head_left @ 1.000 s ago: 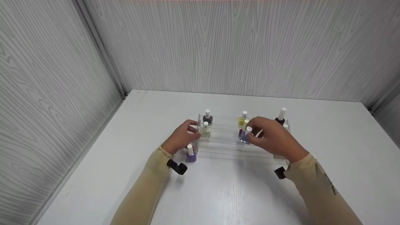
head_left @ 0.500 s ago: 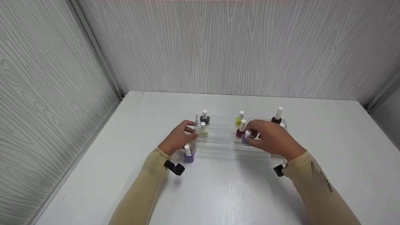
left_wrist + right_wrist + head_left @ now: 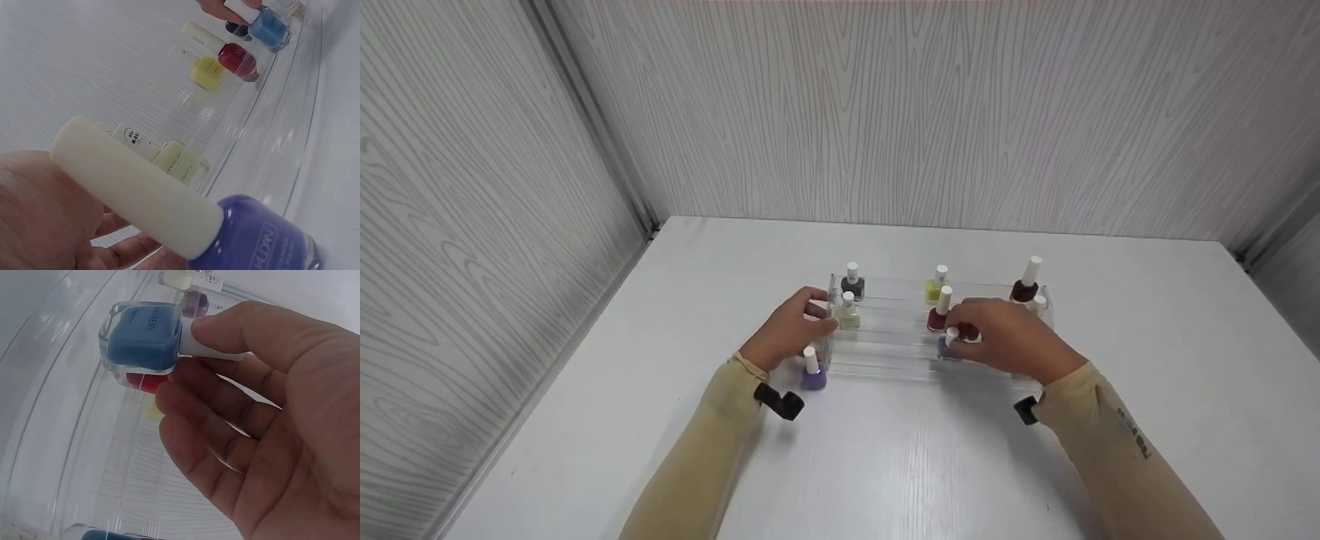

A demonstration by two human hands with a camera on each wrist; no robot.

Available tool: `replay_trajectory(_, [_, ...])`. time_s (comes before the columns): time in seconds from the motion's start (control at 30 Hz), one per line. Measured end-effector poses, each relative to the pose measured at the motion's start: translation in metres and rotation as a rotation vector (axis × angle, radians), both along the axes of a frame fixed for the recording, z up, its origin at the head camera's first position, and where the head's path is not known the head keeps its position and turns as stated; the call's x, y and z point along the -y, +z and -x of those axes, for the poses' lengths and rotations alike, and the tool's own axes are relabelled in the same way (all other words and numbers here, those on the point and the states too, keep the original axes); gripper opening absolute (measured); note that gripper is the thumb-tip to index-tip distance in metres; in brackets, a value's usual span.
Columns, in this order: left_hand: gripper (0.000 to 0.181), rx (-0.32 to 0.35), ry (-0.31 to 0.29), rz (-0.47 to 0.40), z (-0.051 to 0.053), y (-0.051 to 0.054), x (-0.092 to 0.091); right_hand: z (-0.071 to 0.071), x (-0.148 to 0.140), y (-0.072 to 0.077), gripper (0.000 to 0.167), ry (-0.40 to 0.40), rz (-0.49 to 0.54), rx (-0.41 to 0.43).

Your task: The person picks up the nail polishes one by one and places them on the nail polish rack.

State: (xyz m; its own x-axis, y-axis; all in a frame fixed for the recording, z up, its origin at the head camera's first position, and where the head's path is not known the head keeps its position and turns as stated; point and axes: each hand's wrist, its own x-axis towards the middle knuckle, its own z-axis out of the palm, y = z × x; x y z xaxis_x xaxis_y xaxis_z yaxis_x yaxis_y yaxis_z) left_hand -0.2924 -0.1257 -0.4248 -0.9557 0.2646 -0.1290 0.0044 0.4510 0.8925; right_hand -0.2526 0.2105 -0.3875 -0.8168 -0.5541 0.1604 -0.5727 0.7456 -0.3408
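A clear stepped display rack (image 3: 885,349) stands on the white table with nail polish bottles on its tiers. My left hand (image 3: 791,326) holds the rack's left end, thumb toward the front. My right hand (image 3: 1009,337) pinches the white cap of a blue nail polish bottle (image 3: 143,337) between thumb and fingers. That bottle is over a lower tier, in front of a red nail polish bottle (image 3: 937,319); whether its base touches the tier I cannot tell. A purple nail polish bottle (image 3: 814,376) stands by the rack's front left corner, close to my left wrist.
On the rack's upper tiers are a grey bottle (image 3: 853,286), a pale green bottle (image 3: 849,318), a yellow bottle (image 3: 936,290) and a dark bottle (image 3: 1024,290). My right hand partly hides the rack's right side. Wood-patterned panels (image 3: 885,112) rise behind and beside the table.
My right hand has moved down and toward the front with the blue nail polish bottle, away from the red one. The left hand stays at the rack's end.
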Motion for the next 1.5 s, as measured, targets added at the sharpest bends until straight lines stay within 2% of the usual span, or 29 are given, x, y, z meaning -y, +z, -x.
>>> replay_trajectory(0.27, [0.054,0.008,-0.008,-0.004,-0.001,0.002,0.001,0.001,0.002,-0.003,0.011,0.014,0.010,-0.007])
replay_trajectory(0.5, [0.052,0.022,0.021,0.006,-0.002,0.000,0.002,0.003,0.005,-0.007,0.012,0.008,0.000,0.002])
replay_trajectory(0.8, [0.054,0.016,0.015,0.005,0.000,-0.001,-0.002,0.004,0.005,-0.009,0.013,-0.011,-0.028,0.032])
replay_trajectory(1.17, [0.053,0.016,-0.003,-0.003,0.002,0.000,0.000,0.003,0.004,-0.008,0.013,0.000,-0.020,0.020])
replay_trajectory(1.5, [0.055,0.015,0.000,0.009,0.001,0.001,-0.001,0.005,0.004,-0.011,0.016,-0.004,0.001,0.065])
